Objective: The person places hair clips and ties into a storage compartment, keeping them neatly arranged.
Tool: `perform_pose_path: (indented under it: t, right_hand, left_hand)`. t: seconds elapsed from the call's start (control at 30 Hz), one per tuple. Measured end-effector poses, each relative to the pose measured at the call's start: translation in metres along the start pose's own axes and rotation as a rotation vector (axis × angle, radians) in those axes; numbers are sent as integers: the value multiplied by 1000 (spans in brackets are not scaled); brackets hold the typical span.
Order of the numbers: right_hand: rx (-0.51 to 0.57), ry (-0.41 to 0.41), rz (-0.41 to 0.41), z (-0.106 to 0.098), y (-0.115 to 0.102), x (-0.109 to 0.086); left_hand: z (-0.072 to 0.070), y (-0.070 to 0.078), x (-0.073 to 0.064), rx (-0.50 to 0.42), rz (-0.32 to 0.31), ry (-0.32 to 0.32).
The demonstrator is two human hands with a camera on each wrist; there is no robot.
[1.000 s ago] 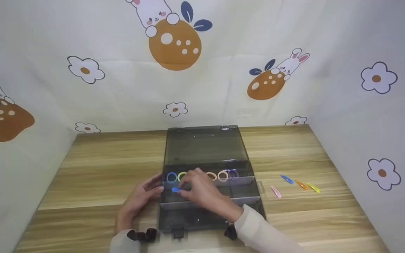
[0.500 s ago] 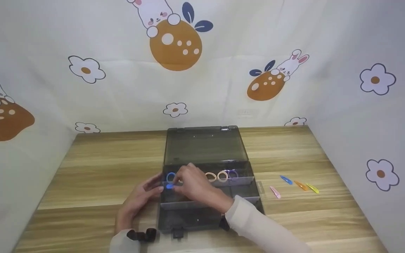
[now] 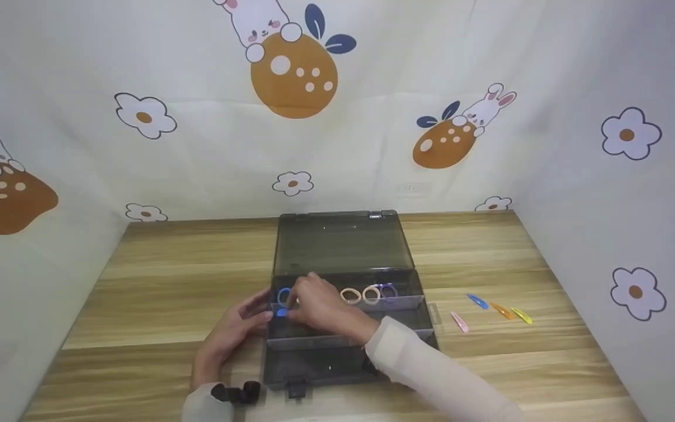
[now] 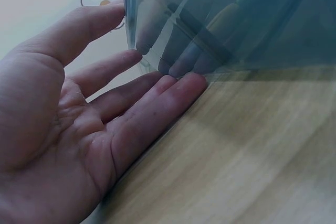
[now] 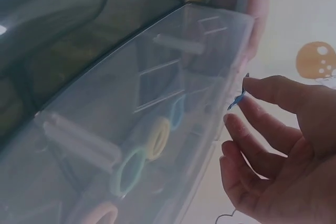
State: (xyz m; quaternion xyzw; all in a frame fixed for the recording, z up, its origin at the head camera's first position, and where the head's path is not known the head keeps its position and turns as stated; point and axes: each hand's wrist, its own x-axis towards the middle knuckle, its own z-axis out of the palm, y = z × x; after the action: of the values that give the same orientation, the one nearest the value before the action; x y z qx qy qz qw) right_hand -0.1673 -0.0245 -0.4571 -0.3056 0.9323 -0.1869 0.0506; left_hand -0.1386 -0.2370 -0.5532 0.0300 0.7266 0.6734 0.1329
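Note:
My right hand (image 3: 317,305) pinches a blue snap hair clip (image 5: 238,99) between thumb and forefinger. It is over the left end of the middle row of a dark see-through compartment box (image 3: 331,366). My left hand (image 3: 233,327) rests along the box's left side, its fairly straight fingertips (image 4: 191,83) at the wall. Hair ties stand in the box's back row: a blue one (image 3: 283,295), two peach ones, the nearer-middle peach tie (image 3: 350,296) among them, and a purple one (image 3: 389,291). A yellow tie (image 5: 158,138) and a green tie (image 5: 129,172) show in the right wrist view.
The box's lid (image 3: 343,243) lies back, open, toward the printed curtain (image 3: 349,152). Right of the box on the wooden table (image 3: 185,258) lie a pink clip (image 3: 459,321), a blue clip (image 3: 477,301), an orange clip (image 3: 501,310) and a yellow clip (image 3: 521,315).
My right hand has moved a little left with the blue hair clip, to the left end of the middle row. My left hand has stayed at the box's side.

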Motion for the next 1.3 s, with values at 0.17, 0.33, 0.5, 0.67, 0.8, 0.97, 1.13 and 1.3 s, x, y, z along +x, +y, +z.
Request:
perform_pose_path:
  t: [0.17, 0.33, 0.5, 0.67, 0.8, 0.97, 1.13, 1.3]
  right_hand:
    - [-23, -22, -13, 4, 1, 6]
    - [-54, -41, -26, 9, 1, 10]
    - [-85, -45, -43, 13, 0, 12]
    - [-80, -68, -71, 10, 1, 10]
    - [23, -61, -69, -2, 1, 5]
    - [109, -60, -73, -19, 4, -4]
    - [184, -44, -104, -34, 13, -18]
    - [265, -33, -87, -47, 28, -35]
  left_hand:
    - [0, -1, 0, -6, -2, 11]
    - [1, -1, 0, -15, 9, 5]
    - [0, -3, -1, -20, 12, -7]
    - [0, -5, -1, -13, 23, -18]
    - [-1, -6, 0, -17, 42, -46]
    - [-2, -5, 0, -8, 38, -34]
    - [0, -4, 1, -17, 31, -15]
    - [1, -5, 0, -25, 29, -2]
